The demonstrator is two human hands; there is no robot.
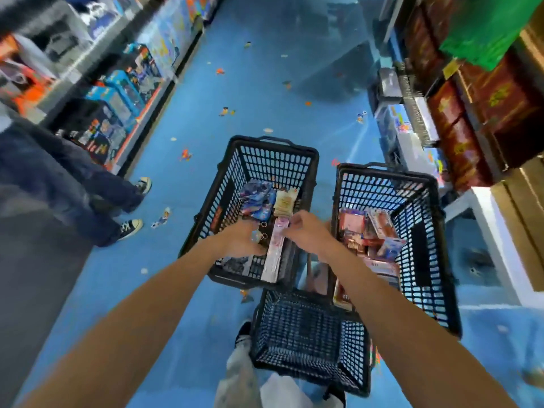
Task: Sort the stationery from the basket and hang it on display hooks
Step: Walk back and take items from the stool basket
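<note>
Three black plastic baskets stand on the blue floor. Both of my hands reach into the left basket point(309, 160). My left hand point(243, 240) grips small keyring items with metal rings point(259, 235). My right hand point(306, 231) pinches the top of a long pink-and-white packet point(273, 257) that stands on edge in that basket. Blue packets point(257, 201) and a beige packet point(284, 203) lie deeper in the same basket. The right basket point(424, 260) holds red and pink packaged goods point(371, 234). The near basket point(309, 343) shows nothing inside.
Shelves of boxed toys point(123, 92) line the left side of the aisle and brown boxes point(471, 113) fill the right shelving. A person's legs in dark trousers and sneakers point(129, 228) stand at the left. Small scraps litter the floor. My own shoe point(243, 331) is beside the near basket.
</note>
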